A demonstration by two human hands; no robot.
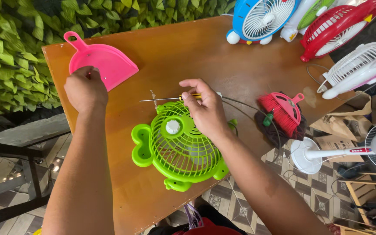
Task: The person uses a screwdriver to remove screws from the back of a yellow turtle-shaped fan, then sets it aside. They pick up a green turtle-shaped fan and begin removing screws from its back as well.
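A bright green toy-shaped desk fan [177, 146] lies face up on the brown wooden table [188, 52]. My right hand [204, 109] rests just above the fan's top edge and grips a yellow-handled screwdriver [170, 98], its thin metal shaft pointing left. My left hand [85, 88] reaches to the lower edge of a pink dustpan [103, 61] at the table's far left, with the fingers curled down onto it. What lies under those fingers is hidden.
A pink hand brush [283, 112] lies at the table's right edge. Blue [262, 19], red [338, 28] and white [360, 67] fans crowd the far right. A white pedestal fan [327, 154] lies on the tiled floor. Green leaves [9, 52] fill the left.
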